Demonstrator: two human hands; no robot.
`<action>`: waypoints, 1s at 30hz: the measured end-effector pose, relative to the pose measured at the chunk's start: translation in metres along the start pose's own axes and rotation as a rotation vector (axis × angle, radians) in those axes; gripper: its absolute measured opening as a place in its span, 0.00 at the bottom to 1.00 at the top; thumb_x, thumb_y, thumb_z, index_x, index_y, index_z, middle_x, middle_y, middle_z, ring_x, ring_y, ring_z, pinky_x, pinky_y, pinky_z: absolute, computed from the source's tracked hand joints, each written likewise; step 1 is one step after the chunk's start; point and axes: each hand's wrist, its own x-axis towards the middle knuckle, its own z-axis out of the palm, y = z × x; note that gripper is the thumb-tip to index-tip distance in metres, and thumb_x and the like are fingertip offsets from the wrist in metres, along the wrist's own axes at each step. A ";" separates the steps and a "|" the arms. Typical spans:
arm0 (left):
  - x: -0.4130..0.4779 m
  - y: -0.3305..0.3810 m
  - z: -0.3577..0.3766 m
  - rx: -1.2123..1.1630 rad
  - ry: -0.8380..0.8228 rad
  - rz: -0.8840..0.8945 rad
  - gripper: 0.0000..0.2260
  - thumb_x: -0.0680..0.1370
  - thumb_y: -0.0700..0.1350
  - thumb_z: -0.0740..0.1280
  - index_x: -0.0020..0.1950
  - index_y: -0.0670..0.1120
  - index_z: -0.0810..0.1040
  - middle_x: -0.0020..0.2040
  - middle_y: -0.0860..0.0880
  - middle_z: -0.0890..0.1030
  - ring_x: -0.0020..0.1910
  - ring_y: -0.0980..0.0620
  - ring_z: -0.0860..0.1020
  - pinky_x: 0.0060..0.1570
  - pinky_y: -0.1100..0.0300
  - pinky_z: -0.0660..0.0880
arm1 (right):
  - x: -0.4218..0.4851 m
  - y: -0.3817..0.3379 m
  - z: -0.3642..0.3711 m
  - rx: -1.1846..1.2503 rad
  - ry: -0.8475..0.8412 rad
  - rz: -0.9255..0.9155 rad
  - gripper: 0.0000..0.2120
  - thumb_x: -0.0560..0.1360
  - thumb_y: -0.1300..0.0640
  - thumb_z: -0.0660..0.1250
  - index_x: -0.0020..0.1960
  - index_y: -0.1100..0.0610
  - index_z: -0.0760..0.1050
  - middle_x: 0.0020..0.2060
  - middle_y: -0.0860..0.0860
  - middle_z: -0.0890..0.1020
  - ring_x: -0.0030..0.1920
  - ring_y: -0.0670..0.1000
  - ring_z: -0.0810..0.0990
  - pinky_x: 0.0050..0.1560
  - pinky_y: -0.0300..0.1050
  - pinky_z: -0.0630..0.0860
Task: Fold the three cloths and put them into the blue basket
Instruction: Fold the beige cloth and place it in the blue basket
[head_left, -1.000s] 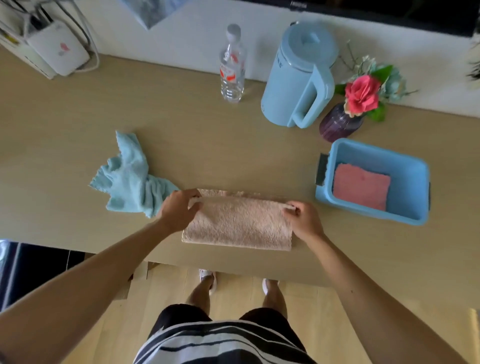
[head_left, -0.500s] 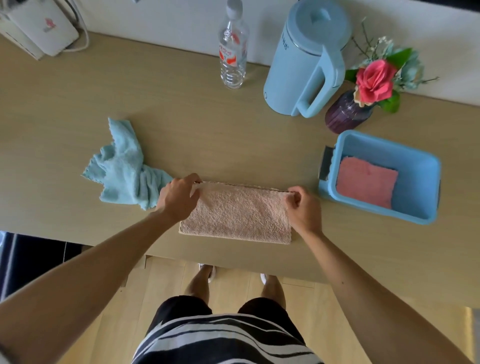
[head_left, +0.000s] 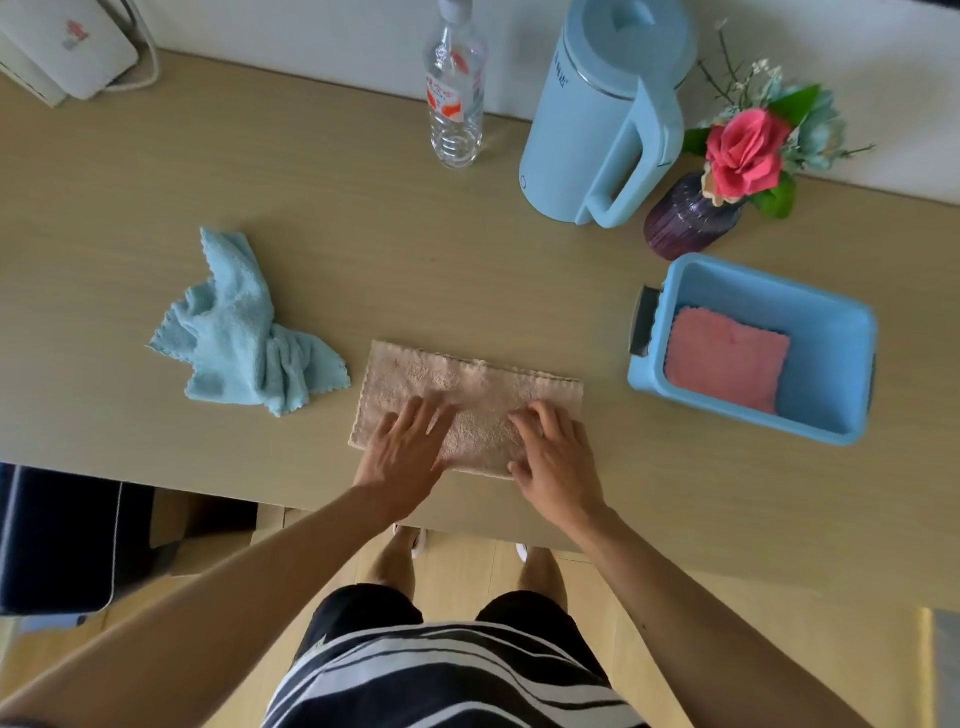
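Observation:
A beige cloth (head_left: 467, 382), folded into a long rectangle, lies near the table's front edge. My left hand (head_left: 405, 454) rests flat on its left half with fingers spread. My right hand (head_left: 556, 452) presses flat on its right half, fingers apart. Neither hand grips anything. A crumpled light-blue cloth (head_left: 239, 338) lies on the table to the left of the beige one. The blue basket (head_left: 836, 332) stands at the right, and a folded pink cloth (head_left: 724, 358) lies inside it on its left side.
Along the back wall stand a clear water bottle (head_left: 455, 98), a light-blue kettle (head_left: 597, 119) and a purple vase (head_left: 685, 218) holding a pink flower. A white device (head_left: 67, 47) sits at the back left corner. A dark chair (head_left: 57, 540) stands below the table's front edge.
Both hands have let go of the beige cloth's far corners and moved toward me and inward, and now lie flat on top of the folded cloth.

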 end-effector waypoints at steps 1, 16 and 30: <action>0.003 -0.002 0.002 -0.004 -0.018 0.023 0.36 0.76 0.60 0.68 0.79 0.48 0.59 0.80 0.43 0.59 0.77 0.42 0.62 0.70 0.45 0.69 | -0.003 -0.001 0.000 -0.023 0.011 0.009 0.27 0.71 0.49 0.72 0.67 0.50 0.70 0.63 0.49 0.70 0.64 0.52 0.71 0.63 0.48 0.72; 0.021 -0.010 -0.026 0.165 -0.073 0.472 0.26 0.74 0.45 0.69 0.73 0.49 0.70 0.76 0.44 0.68 0.74 0.44 0.65 0.73 0.48 0.65 | -0.009 -0.018 -0.012 0.018 -0.079 -0.166 0.26 0.70 0.58 0.74 0.67 0.52 0.74 0.63 0.50 0.75 0.63 0.51 0.75 0.66 0.49 0.73; -0.007 -0.013 -0.011 0.074 -0.145 0.432 0.39 0.68 0.68 0.69 0.75 0.52 0.66 0.75 0.46 0.67 0.74 0.45 0.64 0.73 0.49 0.65 | 0.005 0.005 -0.006 -0.090 -0.076 -0.318 0.18 0.69 0.57 0.72 0.58 0.51 0.78 0.55 0.47 0.76 0.57 0.51 0.75 0.60 0.49 0.73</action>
